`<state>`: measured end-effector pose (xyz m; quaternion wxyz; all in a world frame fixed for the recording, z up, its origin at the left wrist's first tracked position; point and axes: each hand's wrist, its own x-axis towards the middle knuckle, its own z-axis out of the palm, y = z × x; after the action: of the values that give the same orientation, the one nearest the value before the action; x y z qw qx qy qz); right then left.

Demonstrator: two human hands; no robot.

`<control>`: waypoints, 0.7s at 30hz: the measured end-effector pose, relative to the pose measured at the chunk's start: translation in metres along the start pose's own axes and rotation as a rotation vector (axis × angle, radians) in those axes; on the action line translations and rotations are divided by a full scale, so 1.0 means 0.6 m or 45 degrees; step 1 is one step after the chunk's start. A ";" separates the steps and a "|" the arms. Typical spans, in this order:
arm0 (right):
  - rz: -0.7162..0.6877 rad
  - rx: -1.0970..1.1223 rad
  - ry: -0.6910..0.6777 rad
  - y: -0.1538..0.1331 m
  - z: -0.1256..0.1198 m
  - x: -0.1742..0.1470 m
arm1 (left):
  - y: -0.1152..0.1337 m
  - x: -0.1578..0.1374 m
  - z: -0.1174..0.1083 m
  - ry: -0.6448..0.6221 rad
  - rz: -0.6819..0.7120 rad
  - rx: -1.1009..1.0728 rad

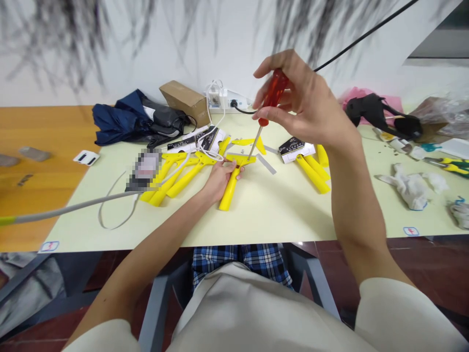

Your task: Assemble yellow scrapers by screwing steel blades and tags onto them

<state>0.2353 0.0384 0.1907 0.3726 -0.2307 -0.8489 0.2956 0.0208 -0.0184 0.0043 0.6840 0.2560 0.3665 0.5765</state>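
Observation:
My left hand (217,181) is closed round a yellow scraper (230,189), just below its wide head, with the handle pointing toward me. My right hand (306,105) grips a screwdriver (274,93) by its red handle, above the table. The screwdriver's shaft slants down, and its tip meets the right part of the scraper head, by a screw. Thin grey blade strips (266,165) lie beside the head. Another yellow scraper piece (249,142) rests just behind it. Several yellow scrapers (185,181) lie to the left, and more yellow handles (313,173) to the right.
Black-and-white cards (296,148) lie near the scrapers. A cardboard box (185,101), a power strip (229,101) and a dark blue cloth (117,117) stand along the wall. A grey cable (76,208) crosses at left. White gloves (412,188) and pliers (452,165) lie right.

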 end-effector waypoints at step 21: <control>0.040 -0.105 0.036 0.009 -0.004 -0.002 | 0.004 -0.005 0.002 -0.008 -0.021 0.020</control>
<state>0.2386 0.0422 0.1879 0.3701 -0.2633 -0.8513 0.2628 0.0199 -0.0209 0.0077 0.6879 0.2601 0.3711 0.5670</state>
